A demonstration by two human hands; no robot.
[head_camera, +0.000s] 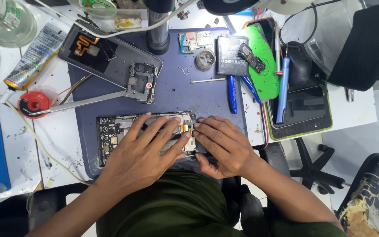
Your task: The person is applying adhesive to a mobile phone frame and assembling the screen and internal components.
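An opened phone (110, 136), its back off and its dark innards showing, lies flat on the blue work mat (176, 96) at the near edge of the table (58, 145), right in front of the person. The left hand (143, 151) is spread flat across the middle of it, fingers fanned out and pressing down, so its grip is released rather than closed around anything. The right hand (222, 147) sits at the phone's right end, fingertips touching that edge and the thumb tucked underneath; its grip looks like a light pinch on the phone's end, though the exact contact is hidden. Just beyond the phone on the mat rests a small grey inner frame (142, 82), touching a larger grey back cover (106, 55) that lies slanted toward the far left. Farther back sit a green circuit board (194, 41), a round metal tin (205, 59) and a dark battery (231, 55). To the right, blue-handled pliers (233, 93) lie beside a bright green pad (262, 61). Off the mat on the left, a red solder-wick spool (33, 104) and a tube of glue (33, 57).
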